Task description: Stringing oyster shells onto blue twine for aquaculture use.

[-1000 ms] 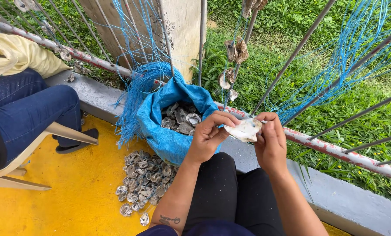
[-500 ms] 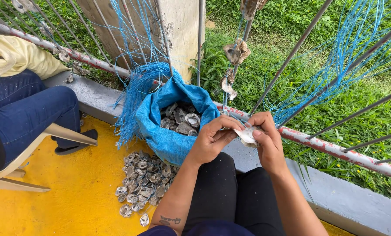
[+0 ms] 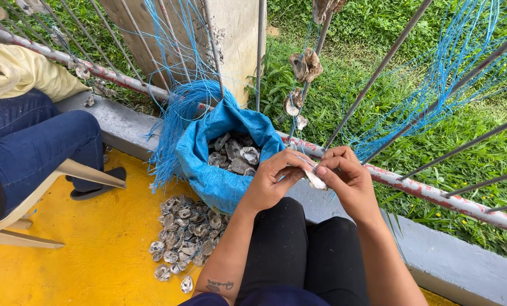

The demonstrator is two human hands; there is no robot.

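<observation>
Both the left hand [image 3: 273,180] and the right hand [image 3: 347,177] pinch one pale oyster shell [image 3: 316,181] at its edges. It looks light, rigid, rough and brittle, with sharp rims, so flat faces seem safest to grip.

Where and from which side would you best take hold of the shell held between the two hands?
Probably by the lower edge of the shell, from below. It is flat and thin, and the left hand and right hand already cover its upper part, so only that lower tip shows free.
</observation>
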